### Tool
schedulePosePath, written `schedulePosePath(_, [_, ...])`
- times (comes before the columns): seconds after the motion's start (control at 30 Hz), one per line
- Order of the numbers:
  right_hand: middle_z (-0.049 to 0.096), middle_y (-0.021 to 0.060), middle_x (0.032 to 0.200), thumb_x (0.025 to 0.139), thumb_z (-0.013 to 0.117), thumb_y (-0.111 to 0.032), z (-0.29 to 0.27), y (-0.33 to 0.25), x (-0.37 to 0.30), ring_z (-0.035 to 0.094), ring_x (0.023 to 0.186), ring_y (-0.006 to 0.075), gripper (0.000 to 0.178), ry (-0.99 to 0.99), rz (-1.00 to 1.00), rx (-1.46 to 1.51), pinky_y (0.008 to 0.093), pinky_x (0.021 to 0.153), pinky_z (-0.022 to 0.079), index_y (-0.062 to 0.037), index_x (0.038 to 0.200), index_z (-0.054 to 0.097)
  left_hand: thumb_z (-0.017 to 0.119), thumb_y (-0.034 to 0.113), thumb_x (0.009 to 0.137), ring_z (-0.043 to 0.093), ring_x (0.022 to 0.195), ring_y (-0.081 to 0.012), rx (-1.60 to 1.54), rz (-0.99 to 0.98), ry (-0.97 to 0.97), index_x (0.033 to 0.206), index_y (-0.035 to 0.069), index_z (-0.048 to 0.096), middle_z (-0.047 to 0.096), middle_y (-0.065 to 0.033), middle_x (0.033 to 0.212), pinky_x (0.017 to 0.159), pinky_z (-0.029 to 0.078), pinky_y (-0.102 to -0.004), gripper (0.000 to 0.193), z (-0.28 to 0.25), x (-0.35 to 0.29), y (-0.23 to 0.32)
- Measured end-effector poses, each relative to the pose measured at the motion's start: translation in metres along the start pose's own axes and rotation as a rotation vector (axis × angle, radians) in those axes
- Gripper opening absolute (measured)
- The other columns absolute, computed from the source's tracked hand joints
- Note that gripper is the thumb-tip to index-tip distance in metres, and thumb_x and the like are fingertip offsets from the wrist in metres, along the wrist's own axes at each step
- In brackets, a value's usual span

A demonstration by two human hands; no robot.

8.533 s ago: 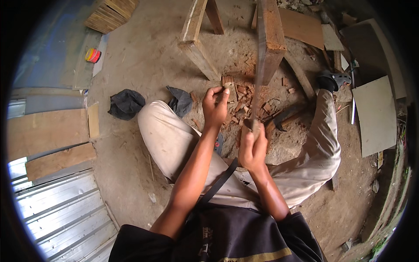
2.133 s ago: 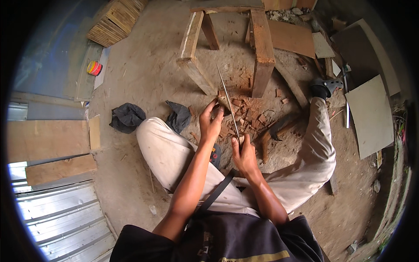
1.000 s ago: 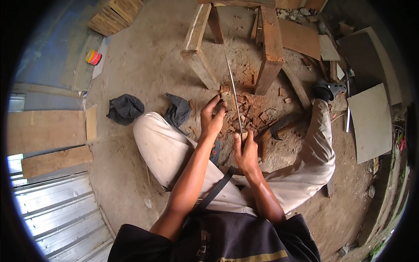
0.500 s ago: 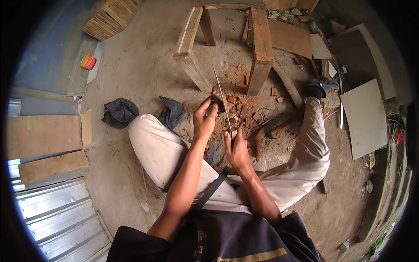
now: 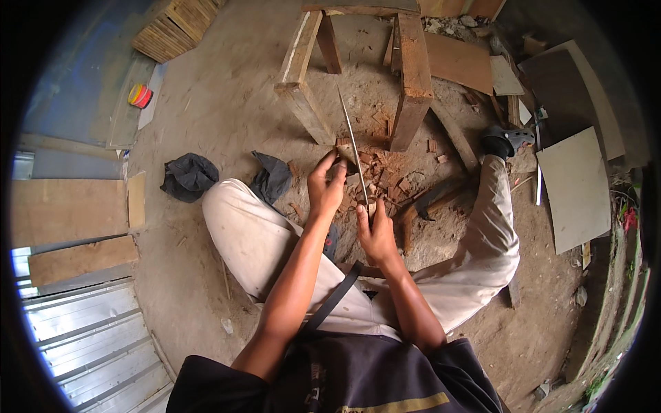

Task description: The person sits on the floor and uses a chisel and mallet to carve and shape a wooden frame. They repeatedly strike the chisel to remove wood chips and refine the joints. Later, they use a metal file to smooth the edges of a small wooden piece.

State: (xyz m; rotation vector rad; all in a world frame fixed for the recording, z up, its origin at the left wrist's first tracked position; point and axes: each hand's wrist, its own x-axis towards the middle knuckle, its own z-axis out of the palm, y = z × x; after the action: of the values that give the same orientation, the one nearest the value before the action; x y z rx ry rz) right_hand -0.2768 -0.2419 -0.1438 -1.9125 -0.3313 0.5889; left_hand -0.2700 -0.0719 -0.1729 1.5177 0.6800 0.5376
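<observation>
My right hand [image 5: 377,241] is closed round the wooden handle of a long, thin-bladed knife [image 5: 354,143]. The blade is seen almost edge-on and points away from me, tip up toward the gap in a wooden frame. To its left, my left hand [image 5: 326,186] pinches a small wood piece [image 5: 346,153] against or right beside the blade. Fingers partly hide that piece, and whether the edge bites into it I cannot tell. Below both hands, reddish wood chips [image 5: 385,182] lie scattered on the ground between my bent legs.
Ahead stands the rough wooden frame [image 5: 413,69] on its legs. A dark curved tool with a wooden handle [image 5: 407,230] lies right of my right hand. Black plastic bags [image 5: 191,177] rest at left. Boards [image 5: 575,186] lie at right, and a red-yellow tub [image 5: 140,96] sits far left.
Both hands have shifted slightly to the right, and the knife has moved with my right hand. The wood piece in my left hand shows at a slightly different angle.
</observation>
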Motion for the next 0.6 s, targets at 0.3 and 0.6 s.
schedulePosePath(0.3, [0.063,0.0153,0.068,0.107,0.055,-0.035,-0.013,-0.028,-0.004,0.063,0.060,0.0203,0.045,-0.054,0.085,-0.078,0.0367,0.057,0.049,0.0072,0.121,0.048,0.073,0.023,0.098,0.064,0.115,-0.0185,-0.116,-0.182,0.037,0.141,-0.002,0.057,0.065,-0.0119,0.131,0.089,0.059,-0.0354,0.052,-0.006,-0.003,0.008])
schedulePosePath(0.6, [0.068,0.0203,0.071,0.102,0.059,-0.020,-0.019,-0.043,-0.010,0.072,0.066,0.0322,0.048,0.160,-0.487,0.156,0.0387,0.065,0.055,0.0094,0.136,0.040,0.071,0.022,0.099,0.063,0.089,-0.0132,-0.067,-0.043,0.064,0.134,-0.007,0.061,0.069,-0.0081,0.105,0.077,0.055,-0.0307,0.047,0.003,-0.008,0.009])
